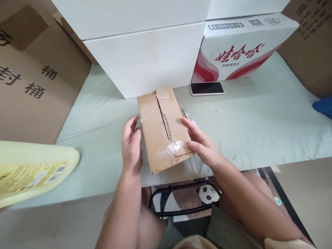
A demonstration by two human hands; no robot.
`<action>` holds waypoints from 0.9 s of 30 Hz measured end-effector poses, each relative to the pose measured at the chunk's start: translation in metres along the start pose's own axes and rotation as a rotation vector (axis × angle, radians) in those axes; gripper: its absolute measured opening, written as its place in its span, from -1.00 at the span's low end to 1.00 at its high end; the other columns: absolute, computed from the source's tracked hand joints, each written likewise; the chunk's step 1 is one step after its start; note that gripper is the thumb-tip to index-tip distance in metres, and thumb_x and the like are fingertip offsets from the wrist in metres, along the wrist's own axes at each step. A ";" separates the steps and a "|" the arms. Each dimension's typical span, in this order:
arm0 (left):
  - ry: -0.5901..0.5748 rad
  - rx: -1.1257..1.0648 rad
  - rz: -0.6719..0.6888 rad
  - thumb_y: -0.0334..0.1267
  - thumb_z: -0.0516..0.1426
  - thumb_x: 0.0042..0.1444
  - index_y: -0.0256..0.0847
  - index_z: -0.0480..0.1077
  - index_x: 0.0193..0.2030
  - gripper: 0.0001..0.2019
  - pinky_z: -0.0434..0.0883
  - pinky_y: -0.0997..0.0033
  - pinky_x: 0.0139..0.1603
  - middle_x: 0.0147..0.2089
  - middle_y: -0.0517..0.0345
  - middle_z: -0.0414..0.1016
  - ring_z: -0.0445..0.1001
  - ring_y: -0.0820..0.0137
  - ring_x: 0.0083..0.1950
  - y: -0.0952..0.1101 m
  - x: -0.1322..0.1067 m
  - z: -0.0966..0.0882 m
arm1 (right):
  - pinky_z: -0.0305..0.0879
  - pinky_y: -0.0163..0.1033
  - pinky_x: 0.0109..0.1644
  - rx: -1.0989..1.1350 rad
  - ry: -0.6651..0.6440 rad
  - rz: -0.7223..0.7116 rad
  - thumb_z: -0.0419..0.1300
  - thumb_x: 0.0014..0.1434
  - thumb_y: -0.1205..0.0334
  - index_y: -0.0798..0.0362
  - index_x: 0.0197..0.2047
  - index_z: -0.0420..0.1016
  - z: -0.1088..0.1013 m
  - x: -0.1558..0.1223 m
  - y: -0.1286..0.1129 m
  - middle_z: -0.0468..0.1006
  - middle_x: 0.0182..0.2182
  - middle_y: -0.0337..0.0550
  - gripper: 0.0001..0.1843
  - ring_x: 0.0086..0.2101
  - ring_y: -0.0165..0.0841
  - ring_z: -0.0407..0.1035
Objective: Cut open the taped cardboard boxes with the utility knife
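A small brown cardboard box (153, 128) rests on the cloth-covered table in front of me. Its top flaps meet at a torn, ragged seam, and a patch of clear tape shines at the near end. Beside its left edge is my left hand (131, 143), open, the fingers apart and slightly bent; a narrow gap seems to separate it from the cardboard. My right hand (203, 143) grips the right side, with the thumb at the near right corner and the index finger farther along the edge. A slim utility knife (190, 117) lies just right of the box, partly hidden.
Large white boxes (145, 62) stand behind, alongside a red-and-white carton (238, 55). A phone (206, 88) lies before that carton. Big brown cartons (31, 90) flank the table (264, 124). At the left is a pale yellow bottle (38, 169); a blue object (324, 108) pokes in at right.
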State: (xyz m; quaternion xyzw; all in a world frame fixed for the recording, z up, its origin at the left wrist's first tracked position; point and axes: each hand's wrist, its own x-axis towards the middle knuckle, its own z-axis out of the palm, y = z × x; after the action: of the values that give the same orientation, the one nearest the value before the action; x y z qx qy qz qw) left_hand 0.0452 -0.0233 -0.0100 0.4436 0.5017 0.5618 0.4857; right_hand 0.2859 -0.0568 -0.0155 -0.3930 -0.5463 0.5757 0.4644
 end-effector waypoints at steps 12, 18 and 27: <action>-0.128 0.303 0.351 -0.14 0.17 0.29 0.01 0.59 0.08 -0.72 0.20 -0.15 0.61 0.59 0.12 0.17 -0.08 -0.02 0.71 0.007 0.000 -0.002 | 0.46 0.20 0.19 -0.909 0.378 0.123 0.19 0.28 0.09 0.04 0.23 0.53 -0.019 0.007 0.004 0.61 0.11 0.15 -0.51 0.10 0.06 0.49; -0.079 0.309 0.343 -0.27 0.14 0.19 -0.04 0.60 -0.01 -0.72 0.19 -0.16 0.61 0.57 0.11 0.22 -0.11 -0.02 0.71 0.009 0.000 0.003 | 0.42 0.03 -0.06 -1.252 0.292 0.376 0.09 0.29 0.23 0.11 0.30 0.46 -0.028 0.012 0.009 0.61 0.01 0.21 -0.47 -0.06 0.06 0.51; -0.034 0.338 0.308 -0.33 0.11 0.14 -0.05 0.60 -0.07 -0.71 0.15 -0.17 0.63 0.55 0.14 0.24 -0.06 -0.02 0.70 0.012 -0.002 0.007 | 0.25 -0.16 -0.29 -0.630 0.371 0.337 0.00 0.17 0.25 -0.04 0.14 0.48 -0.021 0.013 -0.011 0.50 -0.45 -0.27 -0.50 -0.45 -0.26 0.36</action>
State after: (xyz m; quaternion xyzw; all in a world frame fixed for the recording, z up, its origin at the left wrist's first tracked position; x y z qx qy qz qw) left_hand 0.0508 -0.0246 0.0030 0.5995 0.5067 0.5298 0.3213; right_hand 0.3042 -0.0389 -0.0061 -0.6976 -0.5307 0.3673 0.3112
